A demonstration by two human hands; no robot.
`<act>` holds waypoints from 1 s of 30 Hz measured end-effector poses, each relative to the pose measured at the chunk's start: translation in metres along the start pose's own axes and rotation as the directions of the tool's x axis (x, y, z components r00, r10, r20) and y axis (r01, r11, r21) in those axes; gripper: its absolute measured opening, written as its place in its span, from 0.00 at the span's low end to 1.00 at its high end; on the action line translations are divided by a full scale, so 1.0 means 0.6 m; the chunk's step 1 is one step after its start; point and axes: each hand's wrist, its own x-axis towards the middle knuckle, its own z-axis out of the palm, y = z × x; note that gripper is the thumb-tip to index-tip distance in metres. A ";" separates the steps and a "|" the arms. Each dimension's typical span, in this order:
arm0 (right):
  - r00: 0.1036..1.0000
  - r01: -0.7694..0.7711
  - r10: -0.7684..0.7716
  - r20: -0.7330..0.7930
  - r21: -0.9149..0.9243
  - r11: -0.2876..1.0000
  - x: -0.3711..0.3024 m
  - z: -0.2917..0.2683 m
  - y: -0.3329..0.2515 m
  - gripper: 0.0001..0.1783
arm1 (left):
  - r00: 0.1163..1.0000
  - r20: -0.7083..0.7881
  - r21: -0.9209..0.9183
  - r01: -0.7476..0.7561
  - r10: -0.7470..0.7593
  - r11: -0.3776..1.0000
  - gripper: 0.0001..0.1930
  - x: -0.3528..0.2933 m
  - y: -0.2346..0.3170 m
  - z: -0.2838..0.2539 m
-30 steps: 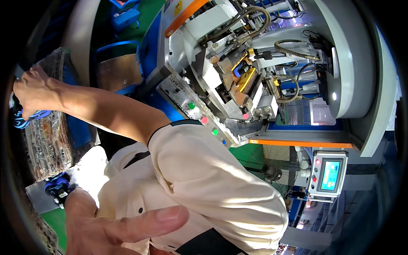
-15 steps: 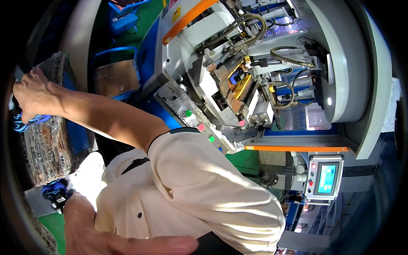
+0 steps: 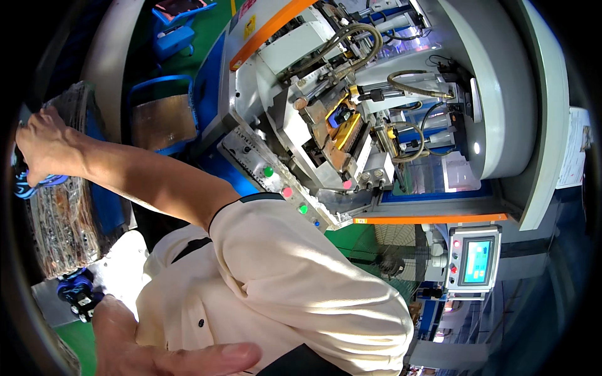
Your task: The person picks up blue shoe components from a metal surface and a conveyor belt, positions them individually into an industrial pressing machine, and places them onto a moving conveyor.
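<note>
Curls right hand (image 3: 47, 147) over blue strands (image 3: 53, 181) at left edge of wrapped stack (image 3: 63, 229), grip unclear, holding left hand (image 3: 128, 351) with fingers (image 3: 232, 357) spread.

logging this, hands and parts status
Right hand at blue looped part, grip unclear; left hand beside blue-and-black rounded part; brown plastic-wrapped stack between.

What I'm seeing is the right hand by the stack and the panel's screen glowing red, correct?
Not quite: the head view shows the screen glowing blue, not red. The right hand is by the stack.
</note>
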 end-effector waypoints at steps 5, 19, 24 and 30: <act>1.000 -0.011 0.011 -0.009 -0.002 1.000 0.003 0.009 0.008 0.24 | 0.855 -0.215 0.087 -0.465 0.473 0.881 0.23 0.029 -0.086 0.068; 0.961 -0.191 0.139 0.238 0.212 0.958 0.013 -0.121 -0.055 0.17 | 0.590 -0.324 -0.061 -0.793 0.740 0.606 0.31 0.070 -0.163 0.077; 0.931 -0.248 0.177 0.320 0.196 0.949 0.015 -0.137 -0.049 0.24 | 0.506 -0.336 -0.109 -0.859 0.795 0.501 0.34 0.089 -0.172 0.079; 0.974 -0.150 0.107 0.200 0.215 0.965 0.008 -0.108 -0.046 0.17 | 0.437 -0.332 -0.157 -0.899 0.836 0.408 0.38 0.098 -0.196 0.045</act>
